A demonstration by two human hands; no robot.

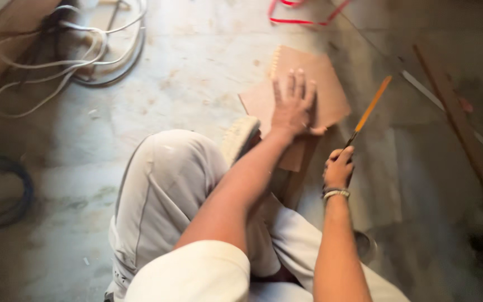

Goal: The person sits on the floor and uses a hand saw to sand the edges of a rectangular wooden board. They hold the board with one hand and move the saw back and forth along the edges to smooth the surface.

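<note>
Now our left hand (293, 107) lies spread flat on the brown board (331, 92) — our right hand (338, 169), just right, grips the orange-handled saw (371, 107), pointing far-right.

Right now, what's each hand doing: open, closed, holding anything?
Left hand: open, fingers spread, pressed flat on the brown board.
Right hand: closed around a thin orange-bladed tool.

Left hand (293, 107) lies flat, fingers spread, arm extended; right hand (338, 168) is fisted, wrist raised.
</note>
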